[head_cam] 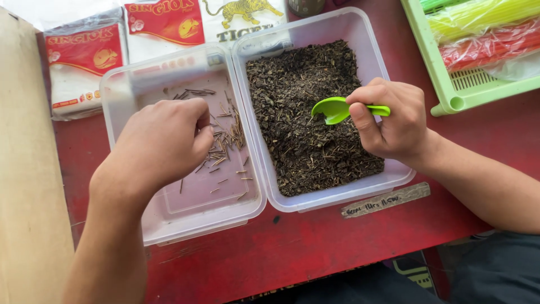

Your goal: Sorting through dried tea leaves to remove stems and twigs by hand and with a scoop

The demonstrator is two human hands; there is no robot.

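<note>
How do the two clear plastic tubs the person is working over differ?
The right tub is filled with dark, crumbly dried leaves; the left tub holds only a thin scatter of pale stems, its bottom mostly bare. The right hand holds a green spoon over the right tub; the left hand is bare. Both are clear, rectangular and side by side.

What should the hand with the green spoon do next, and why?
Probably dip the spoon into the dark leaves and stir a little. The right hand holds it just above the full tub, while the left hand is over the twigs in the other tub. More twigs likely hide in the leaves.
</note>
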